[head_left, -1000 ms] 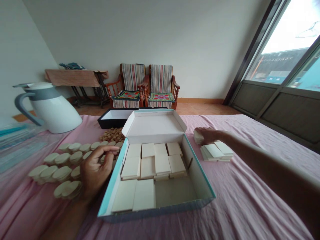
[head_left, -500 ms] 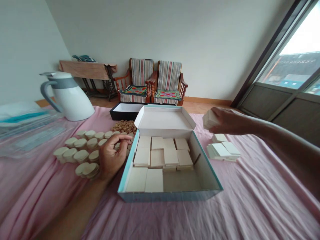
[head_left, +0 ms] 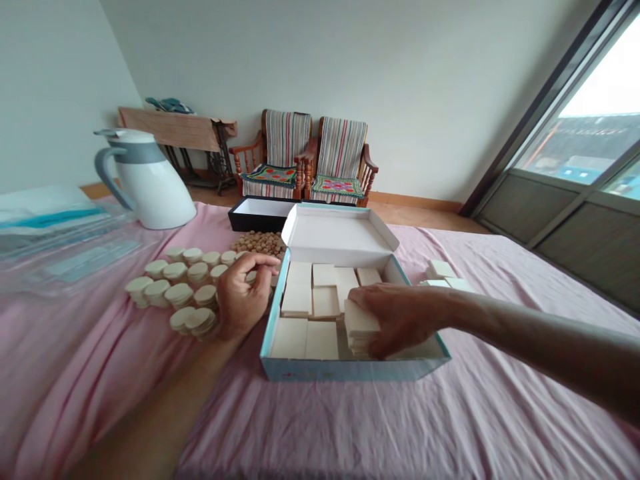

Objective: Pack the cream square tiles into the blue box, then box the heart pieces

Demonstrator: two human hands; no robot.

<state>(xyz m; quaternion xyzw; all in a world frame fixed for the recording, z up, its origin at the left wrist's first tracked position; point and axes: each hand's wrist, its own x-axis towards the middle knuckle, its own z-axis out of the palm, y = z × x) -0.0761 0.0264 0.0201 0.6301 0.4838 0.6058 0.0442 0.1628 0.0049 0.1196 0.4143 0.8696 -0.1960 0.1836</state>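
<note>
An open teal-edged cardboard box point(head_left: 280, 369) lies on the pink cloth, partly filled with stacks of cream rectangular tiles point(head_left: 300, 297). My right hand point(head_left: 395, 317) is inside the box at its front right, closed on a stack of cream tiles point(head_left: 360, 327). My left hand point(head_left: 243, 297) rests curled beside the box's left wall, fingertips pinched together near the round discs point(head_left: 173, 290); what it holds, if anything, I cannot make out. More rectangular tiles point(head_left: 443, 273) lie to the right of the box.
A white jug point(head_left: 150, 187) stands at the back left. A black tray point(head_left: 257, 213) and a heap of small brown beads point(head_left: 260, 243) lie behind the box. Clear plastic sheets point(head_left: 55, 247) lie at the far left. Two striped chairs point(head_left: 313, 160) stand by the wall.
My right hand lifted a stack of tiles from the pile at the right and brought it down into the box's front right. My left hand stayed beside the box.
</note>
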